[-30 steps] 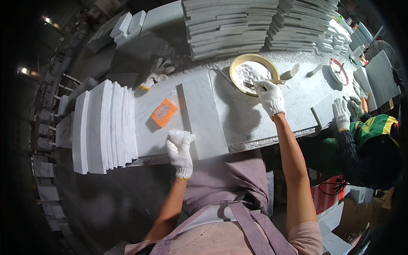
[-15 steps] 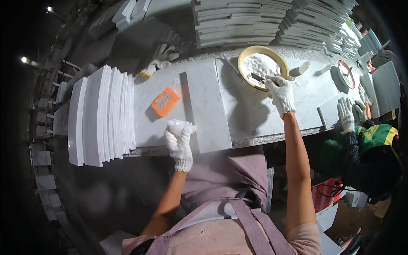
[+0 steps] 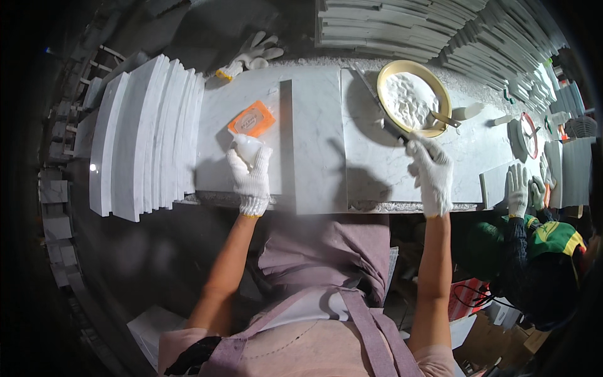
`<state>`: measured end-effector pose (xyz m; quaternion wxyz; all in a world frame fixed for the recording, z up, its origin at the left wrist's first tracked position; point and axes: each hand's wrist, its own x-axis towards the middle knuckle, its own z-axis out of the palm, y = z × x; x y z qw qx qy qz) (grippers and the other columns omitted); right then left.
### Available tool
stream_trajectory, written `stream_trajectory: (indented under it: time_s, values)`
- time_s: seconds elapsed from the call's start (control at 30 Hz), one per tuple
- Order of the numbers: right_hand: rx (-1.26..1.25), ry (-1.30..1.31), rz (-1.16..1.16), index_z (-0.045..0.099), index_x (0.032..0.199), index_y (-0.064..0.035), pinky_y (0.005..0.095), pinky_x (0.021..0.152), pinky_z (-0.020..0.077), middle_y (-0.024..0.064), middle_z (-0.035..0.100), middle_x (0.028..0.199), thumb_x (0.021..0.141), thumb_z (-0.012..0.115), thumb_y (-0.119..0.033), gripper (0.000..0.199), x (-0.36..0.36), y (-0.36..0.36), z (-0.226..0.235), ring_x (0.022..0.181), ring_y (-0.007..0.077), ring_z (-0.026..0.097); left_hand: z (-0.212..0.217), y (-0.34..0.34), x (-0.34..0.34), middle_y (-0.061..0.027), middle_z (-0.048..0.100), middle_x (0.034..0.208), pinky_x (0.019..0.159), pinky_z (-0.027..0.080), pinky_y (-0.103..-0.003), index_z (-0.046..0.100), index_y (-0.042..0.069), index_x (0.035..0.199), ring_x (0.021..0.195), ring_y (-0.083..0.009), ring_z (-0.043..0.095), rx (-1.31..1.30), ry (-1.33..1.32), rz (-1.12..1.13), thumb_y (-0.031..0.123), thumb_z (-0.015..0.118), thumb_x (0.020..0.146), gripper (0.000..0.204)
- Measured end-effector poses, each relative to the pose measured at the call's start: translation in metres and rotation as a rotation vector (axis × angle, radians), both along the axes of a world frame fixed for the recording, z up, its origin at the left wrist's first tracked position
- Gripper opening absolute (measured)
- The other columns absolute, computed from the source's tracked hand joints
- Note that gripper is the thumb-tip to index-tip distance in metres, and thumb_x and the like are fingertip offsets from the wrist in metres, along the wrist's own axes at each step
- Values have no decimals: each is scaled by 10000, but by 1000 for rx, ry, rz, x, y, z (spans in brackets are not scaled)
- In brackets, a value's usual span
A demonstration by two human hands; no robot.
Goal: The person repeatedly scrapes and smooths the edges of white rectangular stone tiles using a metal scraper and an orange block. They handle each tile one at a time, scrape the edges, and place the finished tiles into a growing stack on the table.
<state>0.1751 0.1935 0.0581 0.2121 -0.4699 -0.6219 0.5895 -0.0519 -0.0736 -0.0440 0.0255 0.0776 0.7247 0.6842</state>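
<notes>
My left hand, in a white knit glove, is closed around a translucent white squeeze bottle, just below an orange rectangular block with a pale label. With its gloved fingers pinched together, my right hand grips the near end of a long, thin tool with a dark handle and a narrow blade. That tool slants away along the left side of a yellow bowl of white powder or paste. A small scraper rests in the bowl, its handle over the rim. Beneath my hands lies a marble slab.
Upright marble slabs stand at left; stacked slabs fill the far side. A spare glove lies at the back left. A co-worker's gloved hand rests at right, near a red-rimmed round container.
My right hand has let go of the scraper in the bowl, come nearer and taken hold of the long thin tool. My left hand has brought the bottle up beside the orange block.
</notes>
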Motion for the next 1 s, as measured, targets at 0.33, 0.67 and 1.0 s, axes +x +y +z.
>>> stream_trajectory:
  time_s: [0.33,0.67,1.0]
  values:
    - [-113,75,37,751,1271,-4,225,518,440,20,737,890,1006,758,-142,298,2,-107,-48,592,49,581,2,1,6,-97,607,1249,1008,512,-385,511,24,1396,1139,-207,605,-157,64,-15,230,841,925,610]
    - [264,1,96,769,1239,-9,234,732,532,39,762,1005,1008,735,-68,240,-1,-129,-68,814,60,644,-1,3,5,-115,608,1293,1014,524,-378,508,14,1432,1164,-212,605,-136,91,-80,203,845,922,640]
    - [146,45,50,772,1232,-57,323,855,565,137,766,1030,1021,722,-210,266,1,-132,-67,888,190,722,7,5,11,-133,604,1288,996,538,-382,508,-7,1413,1149,-218,614,-135,107,-76,199,843,922,628]
